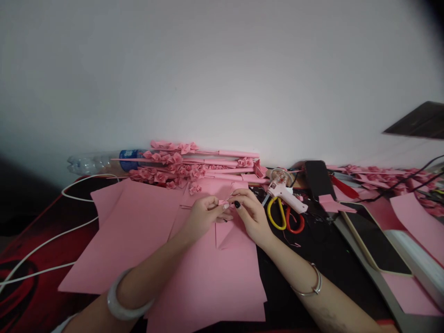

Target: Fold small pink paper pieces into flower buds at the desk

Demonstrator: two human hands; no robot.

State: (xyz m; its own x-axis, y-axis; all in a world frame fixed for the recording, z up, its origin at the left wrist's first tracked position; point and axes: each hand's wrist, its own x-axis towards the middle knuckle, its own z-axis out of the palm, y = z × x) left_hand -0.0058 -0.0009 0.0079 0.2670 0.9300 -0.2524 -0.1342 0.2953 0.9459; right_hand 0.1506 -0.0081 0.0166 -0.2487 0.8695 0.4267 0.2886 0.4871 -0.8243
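Note:
Fingertips of my left hand and my right hand meet over the pink sheets, both pinching a small folded piece of pink paper. Most of that piece is hidden by the fingers, so its exact shape cannot be made out. Beneath the hands lies a smaller pink paper square on top of large pink paper sheets. Just right of my right hand are scissors with one yellow and one red handle loop, and a white glue gun.
Pink paper roses on rolled stems are piled along the wall, beside a clear plastic bottle. More paper roses, a dark phone and a larger phone lie right. A white cable curves at left.

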